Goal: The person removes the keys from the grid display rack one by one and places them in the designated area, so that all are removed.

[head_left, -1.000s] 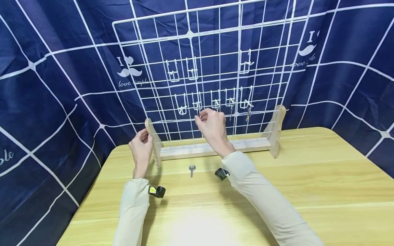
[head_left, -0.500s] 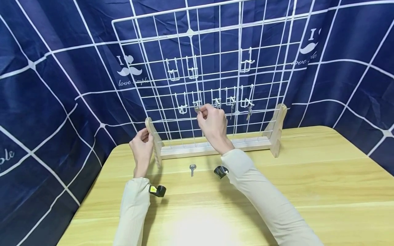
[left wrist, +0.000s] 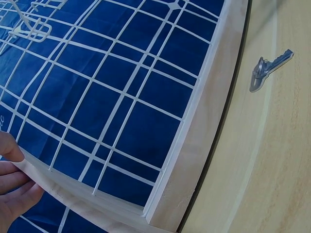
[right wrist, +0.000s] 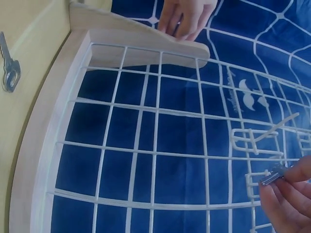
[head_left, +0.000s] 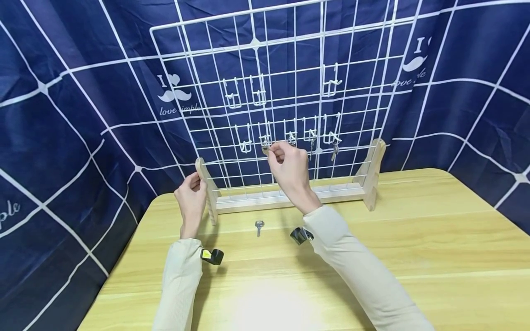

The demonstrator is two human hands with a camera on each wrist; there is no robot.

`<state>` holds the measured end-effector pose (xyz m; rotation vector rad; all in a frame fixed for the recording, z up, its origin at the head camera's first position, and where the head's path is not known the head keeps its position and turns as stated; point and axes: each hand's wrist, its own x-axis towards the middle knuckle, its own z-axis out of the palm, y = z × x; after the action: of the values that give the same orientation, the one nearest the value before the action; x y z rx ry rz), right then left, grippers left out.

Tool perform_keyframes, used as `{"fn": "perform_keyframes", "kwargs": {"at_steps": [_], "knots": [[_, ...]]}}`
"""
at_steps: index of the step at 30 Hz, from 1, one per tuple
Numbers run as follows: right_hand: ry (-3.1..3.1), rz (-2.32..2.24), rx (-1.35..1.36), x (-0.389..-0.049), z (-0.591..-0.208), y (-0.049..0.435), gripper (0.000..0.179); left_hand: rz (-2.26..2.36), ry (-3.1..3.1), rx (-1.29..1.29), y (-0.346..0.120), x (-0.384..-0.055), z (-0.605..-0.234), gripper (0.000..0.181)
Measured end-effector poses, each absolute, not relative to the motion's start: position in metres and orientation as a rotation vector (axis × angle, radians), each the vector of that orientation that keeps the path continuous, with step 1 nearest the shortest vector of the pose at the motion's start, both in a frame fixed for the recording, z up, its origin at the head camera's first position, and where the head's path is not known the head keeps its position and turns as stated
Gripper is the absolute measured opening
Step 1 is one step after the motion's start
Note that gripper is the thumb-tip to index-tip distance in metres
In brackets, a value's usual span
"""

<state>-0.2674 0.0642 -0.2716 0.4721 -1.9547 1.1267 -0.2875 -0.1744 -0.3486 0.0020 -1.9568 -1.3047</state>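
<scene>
My right hand [head_left: 290, 170] pinches a small metal key [right wrist: 273, 174] between thumb and fingers, right at a white wire hook [head_left: 265, 139] on the lower row of the grid rack [head_left: 295, 99]. The key overlaps the hook's lower end in the head view. At the rack's left side, my left hand [head_left: 191, 196] grips the wooden end support [head_left: 205, 186], thumb on one face and fingers on the other in the left wrist view. A second key [head_left: 259, 226] lies flat on the table in front of the rack's base.
Keys hang from hooks to the right, one being a key [head_left: 335, 151] on the rightmost lower hook. A bare lower hook [head_left: 245, 146] is at the left, with further hooks [head_left: 258, 97] above. Behind stands a dark blue curtain [head_left: 103, 82]; the wooden table [head_left: 414, 230] extends right.
My right hand has shifted slightly to the right, and more of the key shows beside its fingertips. My left hand stays on the wooden support.
</scene>
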Motion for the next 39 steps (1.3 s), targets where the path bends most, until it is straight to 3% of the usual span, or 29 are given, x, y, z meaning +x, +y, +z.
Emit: {"fn": "perform_keyframes", "kwargs": {"at_steps": [31,39], "knots": [[-1.803,1.142,0.542,-0.25,-0.264,0.075,0.007,-1.3,-1.968,0.013,-0.173,-0.285,-0.348,0.026],[-1.826,1.392,0.492,-0.248,-0.271,0.075,0.006,-1.307,-1.965,0.01,-0.174,-0.285,-0.348,0.026]]}}
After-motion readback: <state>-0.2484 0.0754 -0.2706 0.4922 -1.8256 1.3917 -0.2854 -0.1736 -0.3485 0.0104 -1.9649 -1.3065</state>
